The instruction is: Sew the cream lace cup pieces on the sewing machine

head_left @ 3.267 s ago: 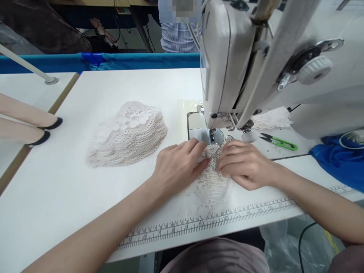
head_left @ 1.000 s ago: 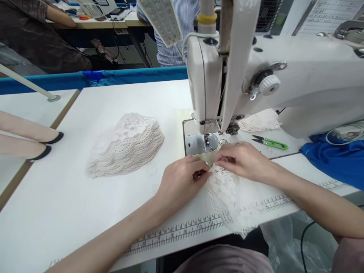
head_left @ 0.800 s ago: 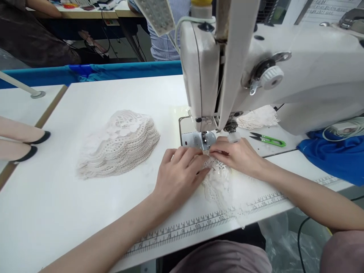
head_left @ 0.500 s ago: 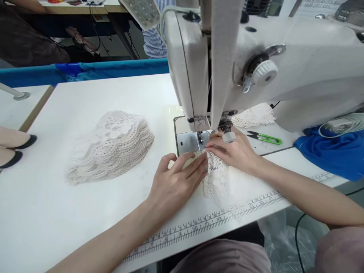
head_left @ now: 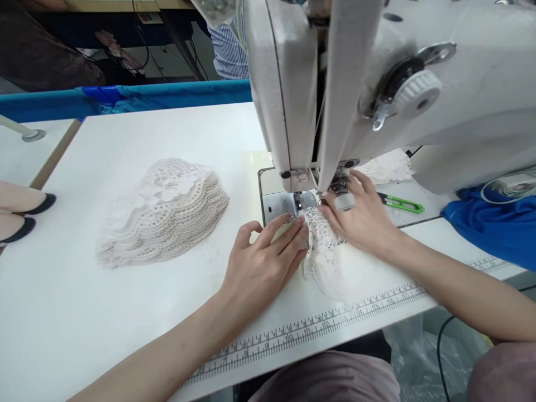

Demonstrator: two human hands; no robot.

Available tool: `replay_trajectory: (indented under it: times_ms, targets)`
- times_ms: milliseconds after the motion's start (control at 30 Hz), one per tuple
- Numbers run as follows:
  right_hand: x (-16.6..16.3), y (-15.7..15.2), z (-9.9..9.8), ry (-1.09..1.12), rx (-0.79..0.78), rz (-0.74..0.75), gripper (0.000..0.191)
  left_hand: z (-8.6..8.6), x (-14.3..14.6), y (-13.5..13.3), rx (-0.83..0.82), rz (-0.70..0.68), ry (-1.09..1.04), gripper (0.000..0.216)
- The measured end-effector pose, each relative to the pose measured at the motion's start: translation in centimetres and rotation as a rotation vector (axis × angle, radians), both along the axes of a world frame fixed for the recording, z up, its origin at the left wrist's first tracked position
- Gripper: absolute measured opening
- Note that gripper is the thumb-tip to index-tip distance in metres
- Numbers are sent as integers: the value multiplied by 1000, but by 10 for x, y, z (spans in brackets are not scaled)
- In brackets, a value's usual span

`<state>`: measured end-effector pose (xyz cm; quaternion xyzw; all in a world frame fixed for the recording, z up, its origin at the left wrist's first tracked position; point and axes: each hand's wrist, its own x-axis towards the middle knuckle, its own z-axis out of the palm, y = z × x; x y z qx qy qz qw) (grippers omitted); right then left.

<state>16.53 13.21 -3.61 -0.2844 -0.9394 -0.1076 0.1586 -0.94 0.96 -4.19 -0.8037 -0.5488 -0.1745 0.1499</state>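
Note:
A white lace piece (head_left: 324, 259) lies under the needle area of the sewing machine (head_left: 299, 198) and drapes toward the table's front edge. My left hand (head_left: 266, 259) is at its left edge, the front fingertips closed together on the lace and the rear fingers bent apart. My right hand (head_left: 366, 218) grips the lace on the other side, close by the presser foot; the machine head partly covers its fingertips. To the left rests a stack of scalloped lace pieces (head_left: 167, 215), touched by neither hand.
Green thread snips (head_left: 402, 204) lie right of my right hand, before more white lace (head_left: 389, 166). Blue cloth (head_left: 498, 223) sits at the right. A printed ruler (head_left: 288, 338) runs along the front edge. Another person's striped garment (head_left: 228, 53) shows behind the blue fabric trough (head_left: 176, 92).
My view has shifted nearer the machine. My right hand has opened out slightly, its index finger lifting beside the machine head. The lace between my hands is spread more, and the left hand barely moved.

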Motion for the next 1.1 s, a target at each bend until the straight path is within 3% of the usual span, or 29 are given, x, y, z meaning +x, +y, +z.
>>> replay_trajectory:
  times_ms: [133,333,1100]
  targets:
    - [6,-1,9,36,104,-21,23,0,0,0,-17,16,-20,28]
    - [-3,-25,6,-27,12,146,30,1,2,-1,-19,31,-18,27]
    - [-4,-15,-1,-122,-2,95,36,4,8,-1,-12,83,38,29]
